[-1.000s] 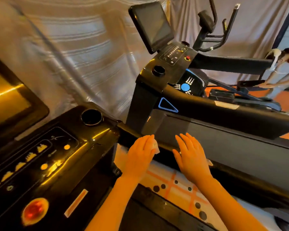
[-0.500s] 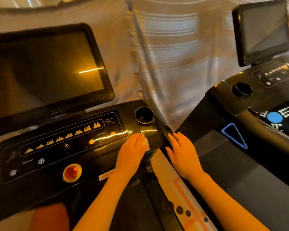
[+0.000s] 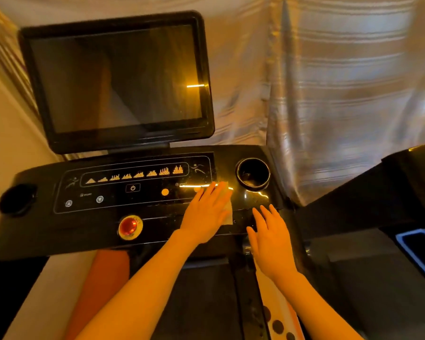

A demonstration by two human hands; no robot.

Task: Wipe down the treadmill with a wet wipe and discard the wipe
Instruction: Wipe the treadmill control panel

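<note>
Two bare hands work over the black treadmill console (image 3: 88, 224), and every place below is given relative to its red stop button (image 3: 130, 226), low on the console's front face. Far left of the button and a little above it, a round cup holder (image 3: 16, 201) sinks into the console's left end. Above the button, a dark screen (image 3: 115, 79) stands tilted on its mount (one thin streak of light reflects near its right edge). Between screen and button runs the control panel (image 3: 133, 186), with a row of orange program icons, a power key directly above the button and an orange dot just to that key's right. Right of the button, the left hand (image 3: 206, 214) lies flat on the glossy surface with its fingers straight and close together, pressing a white wet wipe (image 3: 227, 207) against the console; the wipe shows along the hand's right edge and beyond the fingertips. Further right and higher, a second cup holder (image 3: 252, 173) opens just past the wipe. Right of the button at about its own height, the right hand (image 3: 270, 239) has its fingers extended and slightly spread, holding nothing, fingertips at the console's front edge (whether they touch it is unclear). Far right, part of a neighbouring black machine (image 3: 402, 204) shows, with a blue-outlined triangle.
</note>
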